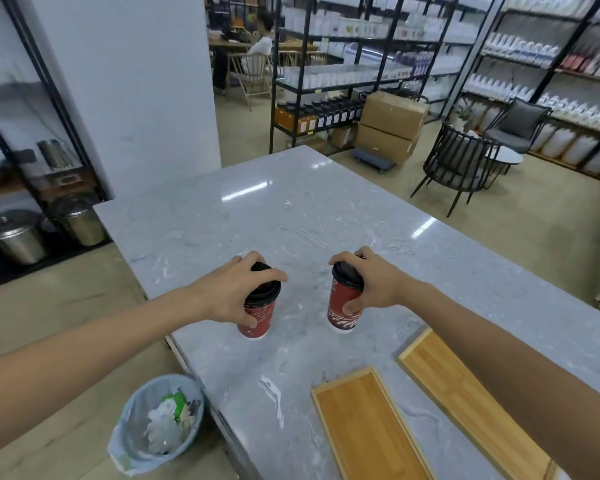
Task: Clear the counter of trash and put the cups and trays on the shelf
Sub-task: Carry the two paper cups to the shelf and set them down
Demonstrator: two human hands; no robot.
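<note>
Two red paper cups with black lids stand on the grey marble counter. My left hand grips the left cup from above and the side, fingers over its lid. My right hand grips the right cup the same way. Both cups touch the counter or sit just above it; I cannot tell which. Two empty bamboo trays lie near the front edge: one in the middle, the other partly under my right forearm.
A lined waste bin holding crumpled paper stands on the floor left of the counter. A dark shelf unit with metal pots is at the far left. Black racks, cardboard boxes and chairs stand beyond the counter; a person sits far back.
</note>
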